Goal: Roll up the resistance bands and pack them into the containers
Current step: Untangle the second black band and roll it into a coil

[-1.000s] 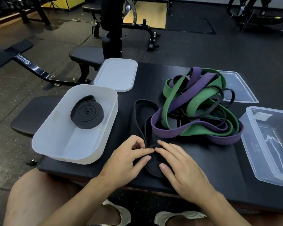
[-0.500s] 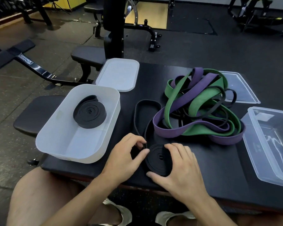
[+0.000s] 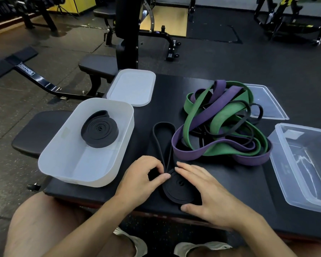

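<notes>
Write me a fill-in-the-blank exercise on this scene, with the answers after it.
1. The finished black roll lies in the white container on the person's ____ side.
2. The tangled pile mixes green, black and ____ bands.
3. The left hand pinches and the right hand presses a half-rolled band coloured ____.
Missing words: left; purple; black.

Pretty dim gym on my feed. Black table (image 3: 220, 182) up front, dark rubber floor (image 3: 267, 60) all around it. Just beyond the table there's a thick black post (image 3: 126, 34) with a pad (image 3: 98, 66) at its foot, and a second pad (image 3: 39, 134) sits left of the table. Way behind it there's a tan floor patch (image 3: 167, 21), with a yellow panel (image 3: 82, 4) far left and a machine (image 3: 289, 25) far right.
</notes>
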